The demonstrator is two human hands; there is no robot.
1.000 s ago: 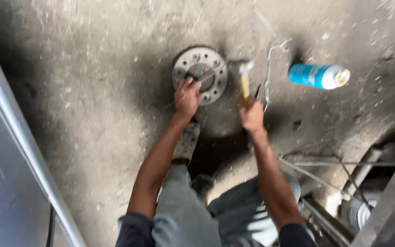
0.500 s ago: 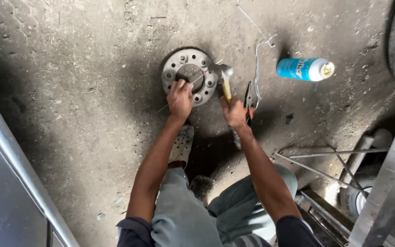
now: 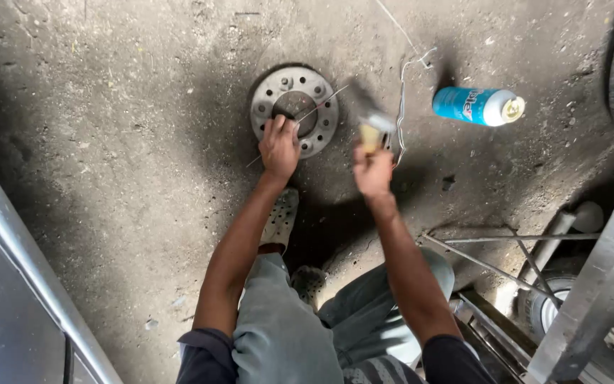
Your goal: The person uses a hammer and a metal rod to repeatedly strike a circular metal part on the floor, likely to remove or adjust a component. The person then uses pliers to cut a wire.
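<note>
Gripping hammer (image 3: 372, 131) (spray can (image 3: 477, 105) nearby)

One spray can (image 3: 477, 106) lies on its side on the dirty ground, near the top right. It is round and long. Its label is bright blue with some white, and its end is white.

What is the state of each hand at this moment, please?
Left hand: resting on the round metal disc, pinning a thin rod on it; grip unclear.
Right hand: closed on a hammer, blurred by motion.
</note>
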